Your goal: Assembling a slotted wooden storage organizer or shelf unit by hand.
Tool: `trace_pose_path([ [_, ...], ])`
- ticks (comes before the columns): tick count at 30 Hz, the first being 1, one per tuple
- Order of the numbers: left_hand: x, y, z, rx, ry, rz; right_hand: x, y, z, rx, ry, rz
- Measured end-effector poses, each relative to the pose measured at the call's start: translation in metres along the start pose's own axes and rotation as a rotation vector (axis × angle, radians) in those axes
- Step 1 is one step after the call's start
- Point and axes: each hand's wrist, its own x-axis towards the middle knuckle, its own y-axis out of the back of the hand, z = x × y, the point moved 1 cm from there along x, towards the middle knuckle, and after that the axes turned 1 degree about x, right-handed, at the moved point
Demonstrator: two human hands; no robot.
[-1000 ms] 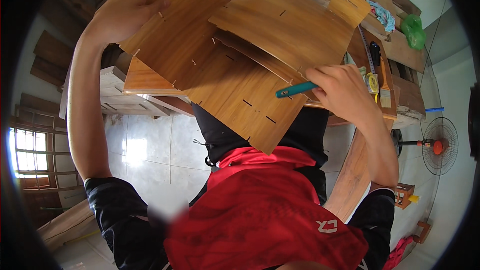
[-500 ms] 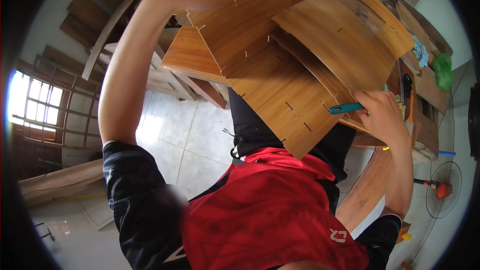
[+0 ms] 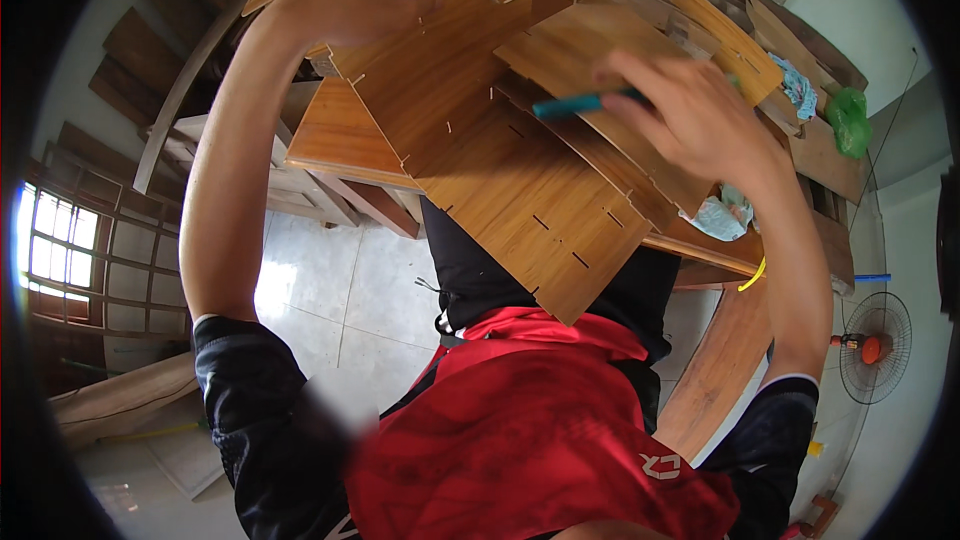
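A slotted, wood-grain box-like piece of thin panels (image 3: pixel 540 205) leans over my lap. Its long back panel (image 3: pixel 420 70) runs up to the left, and a loose-looking upper panel (image 3: pixel 570 45) overlaps it on the right. My left hand (image 3: pixel 365 0) lies on the back panel near the top, thumb and fingers apart. My right hand (image 3: pixel 690 105), blurred by motion, is closed around a slim teal-handled tool (image 3: pixel 575 105) above the upper panel. The tool's working end is hidden, so its exact kind cannot be told.
Under the piece is a wooden table (image 3: pixel 345 140). At the right lie a clear plastic bag (image 3: pixel 722 215), a green bag (image 3: pixel 849 123), a blue cloth (image 3: pixel 797 88) and stacked boards (image 3: pixel 725 30). A fan (image 3: pixel 874 348) stands far right; a barred window (image 3: pixel 65 240) is at the left.
My right hand has moved up and left with the teal-handled tool, away from the panel's lower right edge. The view has shifted slightly; my left hand stays on the back panel.
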Motion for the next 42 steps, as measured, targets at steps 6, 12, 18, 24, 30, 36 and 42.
trace_pose_path([
  [6,0.007,-0.021,-0.025,-0.174,-0.074,0.097,0.071,-0.002,0.023,-0.151,0.226,0.112],
  [12,0.009,-0.024,-0.029,-0.102,-0.175,0.181,0.116,0.034,0.025,-0.048,0.291,-0.061],
  [18,0.008,-0.025,-0.029,-0.07,-0.123,0.183,0.142,0.043,0.015,-0.204,0.065,-0.296],
  [24,0.011,-0.029,-0.034,0.088,-0.135,0.267,0.158,0.037,0.011,-0.567,0.024,-0.343],
  [30,0.008,-0.026,-0.028,-0.007,-0.024,0.152,0.171,0.027,0.017,-0.627,0.325,-0.204],
  [36,0.001,-0.012,-0.016,0.145,-0.102,0.244,0.16,0.046,-0.009,-0.454,0.233,-0.323],
  [42,-0.023,0.005,0.021,0.127,0.08,0.075,0.161,0.039,-0.004,-0.42,0.119,-0.276],
])
